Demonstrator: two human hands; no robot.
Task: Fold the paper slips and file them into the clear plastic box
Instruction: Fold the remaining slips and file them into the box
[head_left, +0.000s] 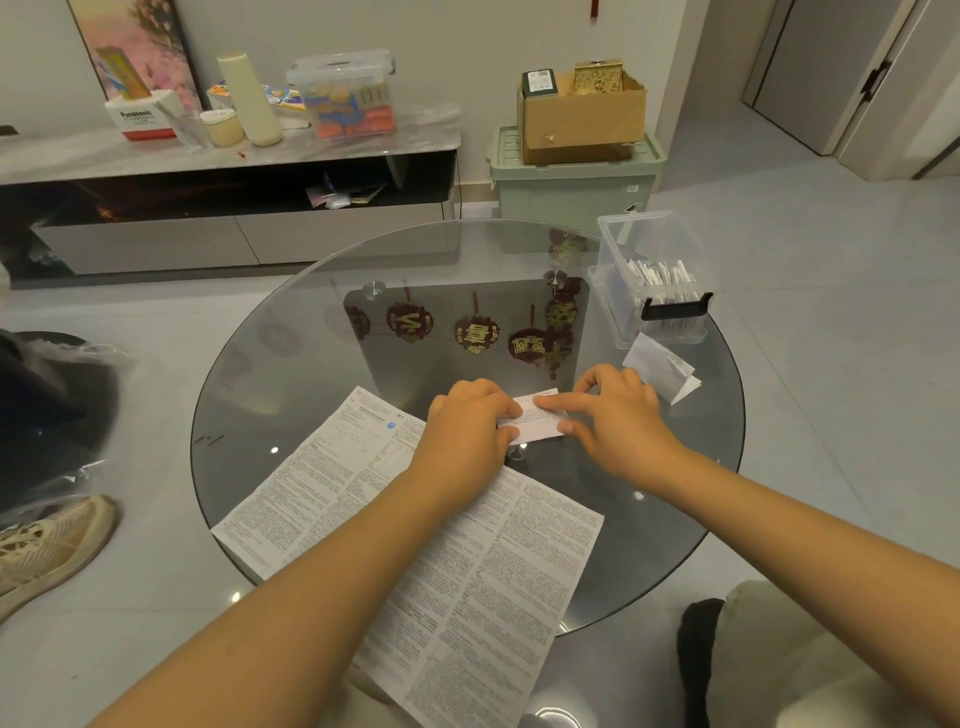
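Observation:
A small white paper slip (535, 423), partly folded, lies on the round glass table (332, 322). My left hand (467, 421) holds its left end with curled fingers. My right hand (618, 410) presses its straight forefinger along the slip's top while the thumb touches its right end. The clear plastic box (652, 280) stands open at the table's far right, with several folded white slips standing inside. Another folded slip (662, 366) lies just in front of the box. Large printed sheets (452, 551) lie unfolded under my left forearm.
Red and gold ornaments (472, 335) show beneath the glass. Behind the table stand a low cabinet (228, 156) with clutter and a green bin (571, 182) bearing a cardboard box. A shoe (47, 540) sits on the floor at left.

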